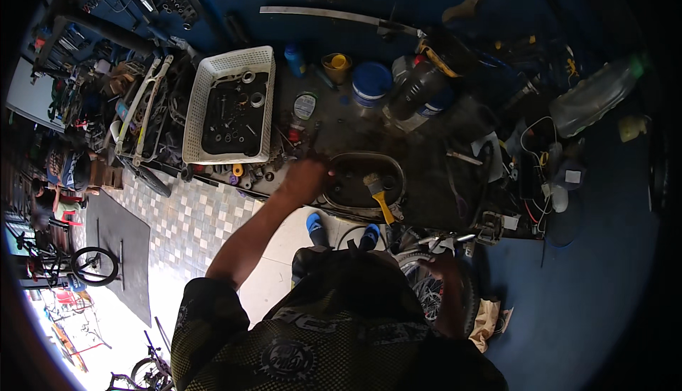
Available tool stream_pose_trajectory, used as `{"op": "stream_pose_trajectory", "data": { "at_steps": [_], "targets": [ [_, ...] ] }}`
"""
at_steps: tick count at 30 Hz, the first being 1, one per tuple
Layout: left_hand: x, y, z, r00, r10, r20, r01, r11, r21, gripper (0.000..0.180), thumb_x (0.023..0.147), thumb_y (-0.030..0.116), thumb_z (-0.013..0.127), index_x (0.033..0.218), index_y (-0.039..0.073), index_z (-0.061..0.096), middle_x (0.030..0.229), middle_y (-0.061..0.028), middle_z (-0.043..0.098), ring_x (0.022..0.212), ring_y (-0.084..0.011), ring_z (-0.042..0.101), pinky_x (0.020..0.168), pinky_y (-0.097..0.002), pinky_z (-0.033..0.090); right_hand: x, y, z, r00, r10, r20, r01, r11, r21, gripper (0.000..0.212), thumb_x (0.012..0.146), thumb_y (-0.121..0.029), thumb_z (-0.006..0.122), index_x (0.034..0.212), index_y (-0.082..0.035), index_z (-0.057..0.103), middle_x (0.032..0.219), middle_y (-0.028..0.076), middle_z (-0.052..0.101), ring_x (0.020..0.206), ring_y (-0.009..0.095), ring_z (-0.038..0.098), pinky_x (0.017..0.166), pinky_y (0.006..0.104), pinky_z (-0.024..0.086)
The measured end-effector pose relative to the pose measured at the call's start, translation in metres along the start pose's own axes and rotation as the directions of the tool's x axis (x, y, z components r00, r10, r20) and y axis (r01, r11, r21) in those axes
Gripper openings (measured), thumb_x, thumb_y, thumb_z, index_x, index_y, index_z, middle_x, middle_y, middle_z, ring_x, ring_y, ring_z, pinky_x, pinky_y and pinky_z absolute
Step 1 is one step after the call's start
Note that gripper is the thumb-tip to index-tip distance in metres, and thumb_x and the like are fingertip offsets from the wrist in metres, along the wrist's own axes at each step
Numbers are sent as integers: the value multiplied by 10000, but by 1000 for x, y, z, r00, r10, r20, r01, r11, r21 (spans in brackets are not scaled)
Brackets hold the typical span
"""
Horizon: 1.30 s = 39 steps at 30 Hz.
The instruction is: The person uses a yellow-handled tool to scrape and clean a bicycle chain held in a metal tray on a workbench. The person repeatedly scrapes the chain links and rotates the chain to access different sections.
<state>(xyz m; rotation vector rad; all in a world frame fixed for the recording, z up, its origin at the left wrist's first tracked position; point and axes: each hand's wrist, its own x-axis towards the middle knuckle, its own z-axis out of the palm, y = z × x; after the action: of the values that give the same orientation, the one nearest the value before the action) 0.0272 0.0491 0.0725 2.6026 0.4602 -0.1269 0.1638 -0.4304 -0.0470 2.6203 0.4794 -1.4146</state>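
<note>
Blue workshop walls hang full of tools. Low and right of middle, the right hand (442,263) grips a bike wheel (435,293). At the middle, the left hand (305,178) touches a dark oval tray (395,170) holding a yellow brush (379,193); its fingers are hard to tell.

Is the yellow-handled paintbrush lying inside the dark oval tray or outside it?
Partly in: the yellow-handled paintbrush has its bristle end inside the dark oval tray, while its handle crosses the near rim. The left hand rests at the tray's left edge.

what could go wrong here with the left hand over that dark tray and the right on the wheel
1. The left hand reaches at the rim of the dark tray; it may tip or slop.
2. The yellow-handled brush lies in the tray and might get knocked out.
3. The right hand rests on the bicycle wheel; fingers could catch in spokes.
</note>
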Motion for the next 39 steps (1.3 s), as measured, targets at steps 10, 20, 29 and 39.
{"op": "stream_pose_trajectory", "data": {
  "at_steps": [10,20,29,39],
  "targets": [
    [10,14,64,959,167,-228,-72,925,373,405,848,245,734,1191,31,724,1193,-197,708,1188,-381,643,1013,-482,539,-69,-157,-77,704,-305,-642,589,756,285,567,927,-430,767,1333,-98,551,942,160,754,905,400,741,778,509,574],
    [8,8,65,977,-211,-25,74,448,-891,370,977,35,661,1342,-17,630,1012,-127,751,933,-240,765,775,-351,627,-65,-202,-103,467,-485,-740,788,607,100,424,944,-277,744,1294,-93,591,1039,197,736,952,410,725,792,506,577],
    [-2,15,74,965,-264,-1,54,200,-978,391,998,26,619,1375,-70,583,1052,-133,724,928,-230,758,804,-339,631,-27,-245,-133,387,-674,-630,786,598,-157,324,883,-336,798,1091,-99,722,994,172,737,912,390,722,758,456,584],
    [2,25,81,925,-376,-58,56,285,-957,332,985,17,625,1292,-109,606,1023,-156,738,892,-234,763,759,-351,644,-15,-253,-134,675,-422,-605,727,245,641,273,1021,-332,698,970,-65,714,786,12,691,718,100,648,645,290,505]
  ]
}}
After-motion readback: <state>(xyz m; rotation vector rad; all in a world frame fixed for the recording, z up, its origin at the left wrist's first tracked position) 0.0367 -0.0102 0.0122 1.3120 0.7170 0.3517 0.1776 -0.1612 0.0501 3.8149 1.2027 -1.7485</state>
